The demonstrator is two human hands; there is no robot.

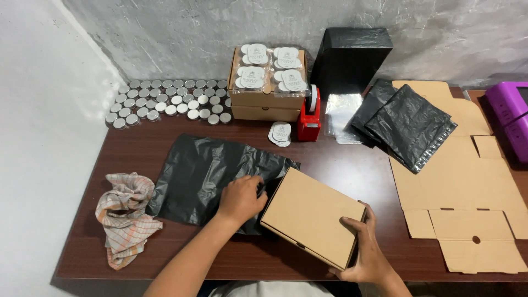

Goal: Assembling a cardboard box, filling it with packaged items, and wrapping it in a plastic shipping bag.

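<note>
Closed cardboard box (pixel 309 214) sits lower centre of the frame on the dark wood table (pixel 352 170), long axis running diagonally from upper left to lower right, near corner pointing toward the btm edge. Plain brown, flat, lid shut, no tape visible. Its upper-left end meets the mouth of a black poly bag (pixel 203 176), which lies crumpled w/ glossy folds just left of the box. Left hand (pixel 240 199) rests on the bag's edge, fingers curled and pinching the plastic right by the box corner. Right hand (pixel 363 250) grips the box's lower-right end, thumb on top, fingers wrapped under the side (tips hidden). Checked rag (pixel 125 217) lies at lower left; red tape dispenser (pixel 309 118) stands upper centre.
</note>
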